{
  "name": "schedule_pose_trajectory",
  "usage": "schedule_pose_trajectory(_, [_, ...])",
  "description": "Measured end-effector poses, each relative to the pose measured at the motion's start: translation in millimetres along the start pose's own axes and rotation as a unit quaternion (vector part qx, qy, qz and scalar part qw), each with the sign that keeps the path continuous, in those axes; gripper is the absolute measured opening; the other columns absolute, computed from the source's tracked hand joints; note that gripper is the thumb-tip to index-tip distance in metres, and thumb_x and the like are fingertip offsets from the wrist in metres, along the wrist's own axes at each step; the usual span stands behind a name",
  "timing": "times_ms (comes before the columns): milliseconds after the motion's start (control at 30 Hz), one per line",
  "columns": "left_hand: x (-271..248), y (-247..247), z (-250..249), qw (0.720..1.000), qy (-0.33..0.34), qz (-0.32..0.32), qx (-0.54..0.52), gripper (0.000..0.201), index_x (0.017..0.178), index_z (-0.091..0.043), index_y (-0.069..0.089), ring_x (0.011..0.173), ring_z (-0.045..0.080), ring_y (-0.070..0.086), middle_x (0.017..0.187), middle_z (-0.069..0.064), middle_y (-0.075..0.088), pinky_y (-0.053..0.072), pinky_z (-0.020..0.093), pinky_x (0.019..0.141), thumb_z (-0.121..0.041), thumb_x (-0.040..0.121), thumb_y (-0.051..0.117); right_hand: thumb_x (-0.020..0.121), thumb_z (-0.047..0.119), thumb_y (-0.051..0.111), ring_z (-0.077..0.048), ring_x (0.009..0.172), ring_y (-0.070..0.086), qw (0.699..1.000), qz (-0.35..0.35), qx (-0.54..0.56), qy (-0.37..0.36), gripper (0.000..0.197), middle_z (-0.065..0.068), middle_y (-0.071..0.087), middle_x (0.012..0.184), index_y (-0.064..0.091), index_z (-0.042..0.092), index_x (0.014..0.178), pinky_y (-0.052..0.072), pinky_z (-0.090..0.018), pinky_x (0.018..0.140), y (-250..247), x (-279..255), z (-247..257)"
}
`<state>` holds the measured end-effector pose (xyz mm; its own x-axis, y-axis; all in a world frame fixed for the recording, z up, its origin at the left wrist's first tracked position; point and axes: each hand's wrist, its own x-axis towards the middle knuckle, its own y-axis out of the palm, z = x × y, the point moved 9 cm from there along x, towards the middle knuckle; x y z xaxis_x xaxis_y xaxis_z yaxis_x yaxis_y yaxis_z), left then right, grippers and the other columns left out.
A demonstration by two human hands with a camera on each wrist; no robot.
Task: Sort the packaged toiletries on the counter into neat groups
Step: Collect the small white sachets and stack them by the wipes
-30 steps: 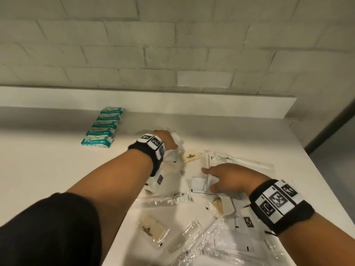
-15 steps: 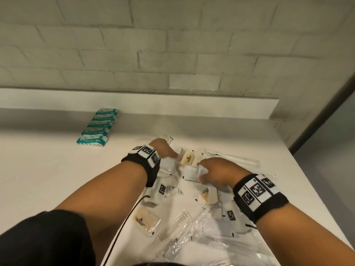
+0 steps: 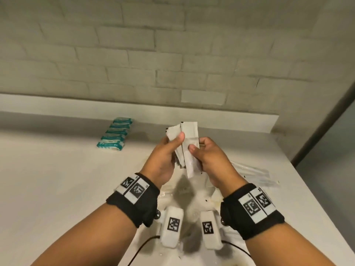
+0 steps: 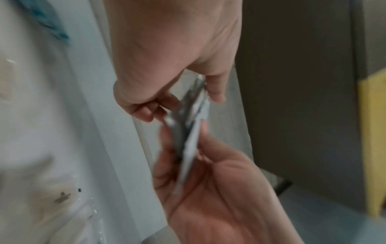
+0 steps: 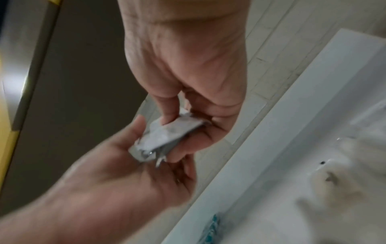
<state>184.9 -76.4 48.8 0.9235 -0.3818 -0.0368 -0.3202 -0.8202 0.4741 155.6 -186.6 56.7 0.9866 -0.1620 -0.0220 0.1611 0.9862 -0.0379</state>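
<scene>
Several flat white sachets (image 3: 189,143) are pinched upright above the counter (image 3: 57,189) between left hand (image 3: 163,160) and right hand (image 3: 209,160), thumbs pressed on top; a slackened pinch risks slippery packets fanning into the unsorted pile (image 3: 192,198)

A pale brick wall (image 3: 134,54) is standing behind a white ledge (image 3: 240,121), while a dark doorframe (image 3: 324,120) is slanting down the right side.

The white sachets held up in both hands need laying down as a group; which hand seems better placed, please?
Probably the left hand: its thumb and fingers pinch most of the white sachets, while the right hand grips only the front one.
</scene>
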Motion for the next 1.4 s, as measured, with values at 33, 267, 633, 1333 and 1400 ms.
schedule_pose_trajectory(33, [-6.6, -4.6, -1.4, 1.000, -0.014, 0.009, -0.011, 0.052, 0.128, -0.003, 0.057, 0.106, 0.039, 0.057, 0.121, 0.028, 0.059, 0.044, 0.046, 0.084, -0.035, 0.087, 0.062, 0.091, 0.019, 0.064, -0.023, 0.080, 0.069, 1.000, 0.017, 0.004, -0.010, 0.015, -0.009, 0.073, 0.093, 0.056, 0.012, 0.102, 0.054, -0.040, 0.073, 8.0, -5.5, 6.5])
schedule_pose_trajectory(267, [-38.6, -35.0, -27.3, 0.995, -0.036, -0.001, -0.094, 0.026, 0.103, -0.006, 0.070, 0.090, 0.029, 0.070, 0.104, 0.016, 0.070, 0.059, 0.042, 0.077, -0.022, 0.093, 0.052, 0.077, 0.027, 0.079, -0.016, 0.068, 0.069, 0.992, 0.065, -0.105, -0.014, 0.034, -0.001, 0.072, 0.088, 0.054, 0.021, 0.100, 0.046, -0.026, 0.048, 68.5, -26.7, 21.8])
schedule_pose_trajectory(633, [-59.1, -126.1, -72.5, 0.990, -0.035, -0.082, -0.109, 0.023, 0.116, -0.022, 0.060, 0.070, 0.021, 0.069, 0.088, 0.008, 0.068, 0.057, 0.042, 0.071, -0.030, 0.096, 0.051, 0.081, -0.010, 0.060, -0.008, 0.087, 0.066, 0.985, -0.054, -0.102, -0.128, 0.041, 0.005, 0.070, 0.094, 0.070, 0.028, 0.071, 0.051, -0.023, 0.082, 91.8, -24.5, 44.7])
schedule_pose_trajectory(1333, [-63.5, -157.7, -83.2, 0.989, -0.048, 0.016, 0.139, 0.029, 0.109, -0.010, 0.065, 0.066, 0.014, 0.062, 0.079, 0.002, 0.071, 0.052, 0.030, 0.066, 0.001, 0.081, 0.068, 0.087, 0.007, 0.065, -0.021, 0.088, 0.068, 0.995, 0.006, 0.079, -0.058, 0.033, -0.009, 0.070, 0.104, 0.058, 0.016, 0.117, 0.056, -0.034, 0.073, 166.2, -20.2, 31.1])
schedule_pose_trajectory(1400, [-63.1, -155.8, -79.4, 0.990, -0.062, 0.020, 0.121, 0.023, 0.110, -0.010, 0.064, 0.064, 0.015, 0.062, 0.085, 0.007, 0.069, 0.051, 0.031, 0.065, -0.008, 0.087, 0.064, 0.085, -0.001, 0.066, -0.018, 0.080, 0.070, 0.997, -0.011, 0.049, -0.065, 0.026, -0.007, 0.073, 0.095, 0.063, 0.014, 0.106, 0.057, -0.029, 0.066, 167.1, -18.8, 29.3])
